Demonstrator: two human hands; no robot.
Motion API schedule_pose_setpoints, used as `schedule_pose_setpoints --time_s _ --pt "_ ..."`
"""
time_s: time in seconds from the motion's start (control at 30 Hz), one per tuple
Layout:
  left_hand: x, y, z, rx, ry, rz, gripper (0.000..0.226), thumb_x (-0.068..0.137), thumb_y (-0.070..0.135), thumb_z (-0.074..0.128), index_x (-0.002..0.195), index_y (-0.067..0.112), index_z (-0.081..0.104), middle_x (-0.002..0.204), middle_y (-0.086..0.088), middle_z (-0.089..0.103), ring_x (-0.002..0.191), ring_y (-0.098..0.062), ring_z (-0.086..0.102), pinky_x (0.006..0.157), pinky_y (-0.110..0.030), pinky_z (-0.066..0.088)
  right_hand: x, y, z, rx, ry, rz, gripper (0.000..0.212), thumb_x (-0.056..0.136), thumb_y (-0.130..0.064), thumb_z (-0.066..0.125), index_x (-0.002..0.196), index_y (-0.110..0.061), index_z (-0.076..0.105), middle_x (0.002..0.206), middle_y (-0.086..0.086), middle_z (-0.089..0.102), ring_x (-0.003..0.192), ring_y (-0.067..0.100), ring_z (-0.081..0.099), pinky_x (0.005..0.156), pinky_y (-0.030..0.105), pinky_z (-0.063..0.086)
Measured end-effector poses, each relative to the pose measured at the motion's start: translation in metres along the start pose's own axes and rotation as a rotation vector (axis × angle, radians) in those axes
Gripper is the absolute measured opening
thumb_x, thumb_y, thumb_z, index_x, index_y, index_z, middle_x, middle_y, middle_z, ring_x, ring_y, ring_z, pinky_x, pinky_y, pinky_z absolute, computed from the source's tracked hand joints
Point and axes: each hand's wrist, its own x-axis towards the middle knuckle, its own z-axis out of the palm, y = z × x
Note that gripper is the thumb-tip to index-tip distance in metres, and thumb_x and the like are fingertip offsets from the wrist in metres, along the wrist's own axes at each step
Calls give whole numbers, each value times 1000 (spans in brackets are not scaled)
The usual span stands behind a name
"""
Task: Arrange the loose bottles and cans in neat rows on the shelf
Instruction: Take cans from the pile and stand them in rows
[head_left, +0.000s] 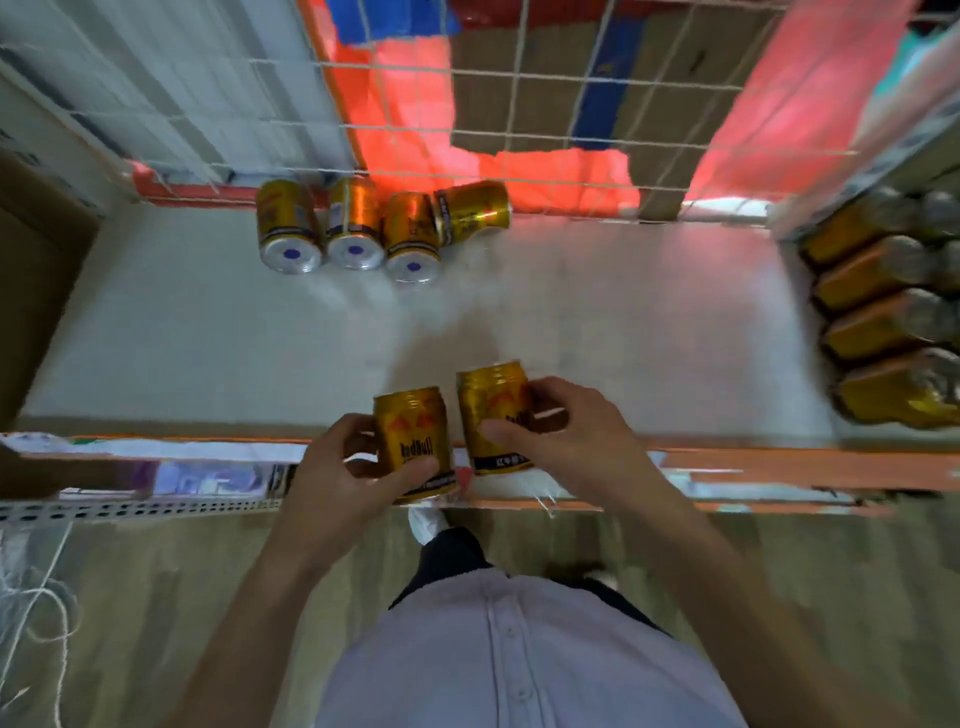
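The left hand (332, 462) holds the first can (413, 441), a gold one. The fingers curl round the left side of the can and the thumb lies across its front, low down. The can stands up straight, right over the orange front edge (779, 462) of the white shelf (208, 338).

Just to the right of that thumb is the second can (493, 418), also gold. It is very close to the first can, but I cannot tell if they touch. The right hand (561, 431) holds it. The thumb presses on the front and the fingers wrap round the right side. This can leans a little and is a bit further in over the shelf.

Far past the fingertips of both hands, at the back of the shelf, is a row of three cans (355, 223). They sit side by side with their silver ends facing this way. At the right end of the row is a tipped can (472, 210), lying sideways against the third one. Behind them is a white wire grid (519, 104).

Far to the right of the right hand's fingers, a row of brown bottles (883, 322) sits packed close at the side of the shelf. They look blurry.

Below the wrists are a pale shirt (519, 649) and a white shoe (423, 522)
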Motion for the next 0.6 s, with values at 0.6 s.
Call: schedule_pose_setpoints --time_s 0.6 --pt "-122 140 386 248 -760 410 78 52 72 82 118 38 59 106 9 70 98 -15 69 81 -50 60 -278 274 -215 530 794 216 42 72 -56 81 102 -29 72 99 -7 74 94 10 70 88 40 58"
